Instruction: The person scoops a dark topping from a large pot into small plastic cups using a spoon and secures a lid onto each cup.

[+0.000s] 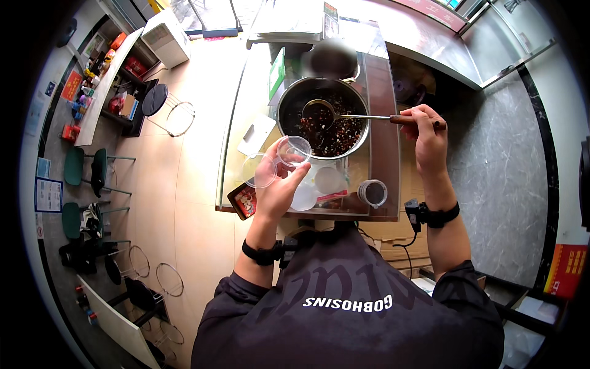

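My left hand (280,189) holds a clear plastic cup (294,151) beside the near-left rim of a large metal pot (282,121). A round clear lid (259,170) overlaps the back of that hand; whether the fingers grip it too is hard to tell. Dark liquid with red and pale bits (348,133) fills part of the pot. Off the pot's right side, my right hand (423,123) grips the brown handle of a metal ladle (368,117). The ladle's bowl (319,112) sits at the liquid, with dark contents in it.
A glass-topped counter (385,161) carries the pot. Near its front edge are a stack of clear cups (372,193), translucent round lids (303,197) and a red-and-black tray (243,201). A white device (256,134) and a green sign (277,71) lie left; a dark blurred vessel (333,59) stands behind.
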`<action>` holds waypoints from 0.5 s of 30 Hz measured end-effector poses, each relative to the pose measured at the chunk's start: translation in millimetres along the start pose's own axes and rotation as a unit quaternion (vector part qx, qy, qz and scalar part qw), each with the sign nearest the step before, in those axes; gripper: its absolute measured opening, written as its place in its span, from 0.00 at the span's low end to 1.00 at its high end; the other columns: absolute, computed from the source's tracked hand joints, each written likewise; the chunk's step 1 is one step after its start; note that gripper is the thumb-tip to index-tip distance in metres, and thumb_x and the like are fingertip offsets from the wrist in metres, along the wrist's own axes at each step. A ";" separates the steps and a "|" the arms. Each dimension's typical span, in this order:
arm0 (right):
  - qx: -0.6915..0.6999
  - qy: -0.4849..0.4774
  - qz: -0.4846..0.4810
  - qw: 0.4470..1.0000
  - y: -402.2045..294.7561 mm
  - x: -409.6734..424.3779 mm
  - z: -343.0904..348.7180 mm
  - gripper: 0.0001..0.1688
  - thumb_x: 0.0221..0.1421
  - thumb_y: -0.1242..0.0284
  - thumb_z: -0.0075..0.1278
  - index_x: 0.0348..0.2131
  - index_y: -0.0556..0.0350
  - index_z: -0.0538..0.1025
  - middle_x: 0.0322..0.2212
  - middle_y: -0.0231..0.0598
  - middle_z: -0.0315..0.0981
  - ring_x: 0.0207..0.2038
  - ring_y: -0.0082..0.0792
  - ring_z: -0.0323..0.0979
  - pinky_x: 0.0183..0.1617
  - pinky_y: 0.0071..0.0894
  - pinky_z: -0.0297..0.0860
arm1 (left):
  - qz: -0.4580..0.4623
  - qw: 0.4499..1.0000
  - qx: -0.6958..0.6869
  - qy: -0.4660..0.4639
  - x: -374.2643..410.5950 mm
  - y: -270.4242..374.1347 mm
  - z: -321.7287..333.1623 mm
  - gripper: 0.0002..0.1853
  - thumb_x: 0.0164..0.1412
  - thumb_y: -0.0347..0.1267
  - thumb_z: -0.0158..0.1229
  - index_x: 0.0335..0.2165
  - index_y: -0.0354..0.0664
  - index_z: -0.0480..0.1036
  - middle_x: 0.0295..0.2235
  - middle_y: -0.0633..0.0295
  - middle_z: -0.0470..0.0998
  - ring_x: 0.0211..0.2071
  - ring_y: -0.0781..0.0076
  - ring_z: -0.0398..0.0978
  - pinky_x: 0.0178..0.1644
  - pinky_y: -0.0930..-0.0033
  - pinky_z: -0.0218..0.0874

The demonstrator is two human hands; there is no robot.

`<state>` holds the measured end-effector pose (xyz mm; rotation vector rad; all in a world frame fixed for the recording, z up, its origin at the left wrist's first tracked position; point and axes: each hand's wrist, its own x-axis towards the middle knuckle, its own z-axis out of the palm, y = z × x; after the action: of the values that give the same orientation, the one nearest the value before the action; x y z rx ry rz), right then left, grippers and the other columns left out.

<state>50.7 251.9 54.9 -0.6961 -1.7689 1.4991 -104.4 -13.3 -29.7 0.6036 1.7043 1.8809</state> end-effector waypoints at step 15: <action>0.024 0.051 0.008 0.998 -49.2 -15.3 -26.0 0.20 0.68 0.66 0.47 0.29 0.63 0.81 0.22 0.37 0.79 0.22 0.20 0.71 0.26 0.20 0.64 | -0.028 0.999 -0.043 -0.007 16.4 4.2 39.7 0.38 0.58 0.24 0.70 0.63 0.29 0.63 0.37 0.58 0.84 0.34 0.79 0.80 0.35 0.77 0.72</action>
<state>82.7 246.7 102.8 -0.7502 -1.6493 1.4862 -91.7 27.2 -21.7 0.5281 1.6064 1.8945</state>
